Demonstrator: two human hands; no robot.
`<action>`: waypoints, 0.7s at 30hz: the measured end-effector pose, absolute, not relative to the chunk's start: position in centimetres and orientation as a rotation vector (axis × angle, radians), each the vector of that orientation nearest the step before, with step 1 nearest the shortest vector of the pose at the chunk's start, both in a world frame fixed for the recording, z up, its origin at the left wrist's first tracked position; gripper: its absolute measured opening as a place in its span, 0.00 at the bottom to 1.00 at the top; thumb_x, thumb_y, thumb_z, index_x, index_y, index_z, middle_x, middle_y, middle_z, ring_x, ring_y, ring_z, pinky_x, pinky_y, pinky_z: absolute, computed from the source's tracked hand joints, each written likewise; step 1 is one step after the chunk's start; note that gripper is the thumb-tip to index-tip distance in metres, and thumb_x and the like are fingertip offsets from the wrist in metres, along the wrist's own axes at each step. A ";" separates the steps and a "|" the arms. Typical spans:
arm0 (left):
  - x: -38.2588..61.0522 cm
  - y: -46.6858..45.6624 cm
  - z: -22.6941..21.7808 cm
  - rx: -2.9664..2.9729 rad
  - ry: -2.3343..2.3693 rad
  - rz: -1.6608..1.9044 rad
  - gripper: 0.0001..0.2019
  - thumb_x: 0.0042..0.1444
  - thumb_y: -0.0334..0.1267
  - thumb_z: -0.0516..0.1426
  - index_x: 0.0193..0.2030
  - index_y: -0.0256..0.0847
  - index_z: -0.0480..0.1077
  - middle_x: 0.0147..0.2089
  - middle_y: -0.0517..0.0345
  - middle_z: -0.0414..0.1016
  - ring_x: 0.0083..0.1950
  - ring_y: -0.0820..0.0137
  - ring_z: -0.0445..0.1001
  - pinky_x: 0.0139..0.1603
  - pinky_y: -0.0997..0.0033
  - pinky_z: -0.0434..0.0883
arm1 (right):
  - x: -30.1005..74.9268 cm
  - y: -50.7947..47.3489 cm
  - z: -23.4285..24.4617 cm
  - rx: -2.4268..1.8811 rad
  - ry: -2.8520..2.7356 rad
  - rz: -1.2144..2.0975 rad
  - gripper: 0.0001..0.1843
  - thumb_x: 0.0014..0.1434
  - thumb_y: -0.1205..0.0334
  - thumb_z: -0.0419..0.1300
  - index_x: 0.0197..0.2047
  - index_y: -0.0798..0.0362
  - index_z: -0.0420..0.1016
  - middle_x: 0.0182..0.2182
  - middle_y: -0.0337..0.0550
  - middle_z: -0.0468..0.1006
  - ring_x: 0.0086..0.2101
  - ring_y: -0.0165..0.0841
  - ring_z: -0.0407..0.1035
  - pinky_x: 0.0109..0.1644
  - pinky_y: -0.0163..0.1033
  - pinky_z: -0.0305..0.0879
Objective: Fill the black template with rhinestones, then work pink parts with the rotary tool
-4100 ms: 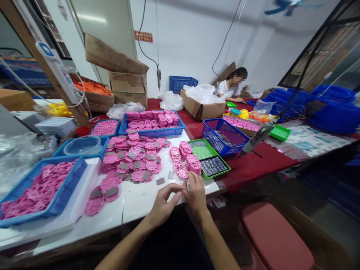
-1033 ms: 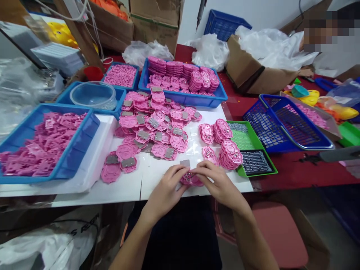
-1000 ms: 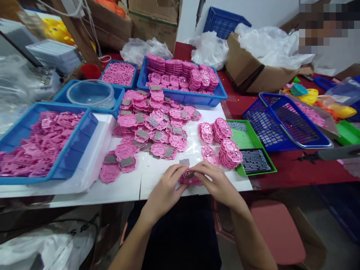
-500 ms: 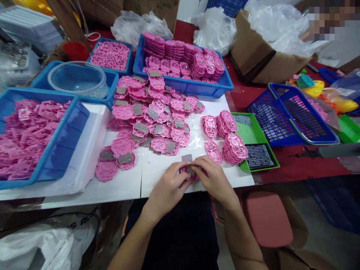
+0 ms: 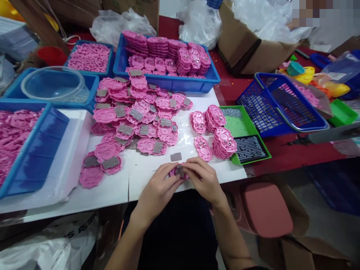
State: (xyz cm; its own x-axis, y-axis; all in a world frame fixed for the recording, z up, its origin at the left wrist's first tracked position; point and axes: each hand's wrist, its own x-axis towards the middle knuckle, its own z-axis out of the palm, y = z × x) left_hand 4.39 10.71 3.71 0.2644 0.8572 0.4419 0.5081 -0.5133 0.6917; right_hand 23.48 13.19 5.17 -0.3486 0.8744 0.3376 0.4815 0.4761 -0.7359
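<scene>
Head: pink piece [image 5: 171,173] between hands [image 5: 154,190]

glossy plastic casings [image 5: 141,107], matt metal plate [image 5: 176,156], cardboard box [image 5: 244,43]

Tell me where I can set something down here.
Bare: the white sheet between the pink heap, the left hand and its own front edge; the red tabletop right of the green tray, nearer than the blue basket. Crowded: under the pink heap and behind it, where blue bins stand close together.
</scene>
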 end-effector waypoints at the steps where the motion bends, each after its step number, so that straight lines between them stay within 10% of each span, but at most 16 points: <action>1: 4.4 10.7 3.8 2.145 1.230 1.136 0.05 0.65 0.31 0.59 0.45 0.41 0.76 0.58 0.47 0.76 0.60 0.59 0.74 0.60 0.53 0.77 | 24.1 12.9 5.3 -1.113 -1.952 0.623 0.14 0.65 0.69 0.58 0.51 0.45 0.78 0.43 0.47 0.79 0.44 0.37 0.76 0.47 0.45 0.77; 9: 4.1 10.8 3.2 2.281 1.163 1.155 0.11 0.64 0.29 0.60 0.51 0.43 0.74 0.61 0.47 0.74 0.60 0.56 0.75 0.59 0.53 0.78 | 41.8 16.5 8.5 -1.184 -0.806 -0.629 0.06 0.61 0.66 0.61 0.41 0.46 0.72 0.43 0.47 0.75 0.51 0.50 0.72 0.63 0.61 0.65; 12: 4.3 11.0 3.2 2.370 1.067 1.112 0.12 0.65 0.30 0.58 0.53 0.44 0.73 0.61 0.46 0.74 0.60 0.56 0.75 0.58 0.54 0.79 | 50.1 19.2 10.2 -1.225 -0.695 -0.407 0.09 0.66 0.60 0.56 0.50 0.44 0.67 0.53 0.49 0.72 0.60 0.48 0.66 0.66 0.52 0.63; 15: 5.3 10.9 3.2 2.424 0.973 1.063 0.14 0.66 0.30 0.56 0.56 0.43 0.72 0.63 0.45 0.73 0.62 0.56 0.75 0.58 0.56 0.80 | 54.1 21.4 11.2 -1.253 -0.790 -0.197 0.18 0.70 0.49 0.44 0.52 0.48 0.66 0.46 0.53 0.77 0.47 0.43 0.76 0.48 0.48 0.74; 21: 9.9 10.4 2.5 2.418 0.998 1.075 0.15 0.65 0.26 0.57 0.57 0.39 0.72 0.64 0.41 0.72 0.66 0.54 0.71 0.60 0.55 0.78 | 52.1 21.7 11.9 -1.175 -1.004 -0.135 0.15 0.68 0.50 0.53 0.47 0.53 0.70 0.42 0.46 0.78 0.43 0.37 0.74 0.44 0.43 0.71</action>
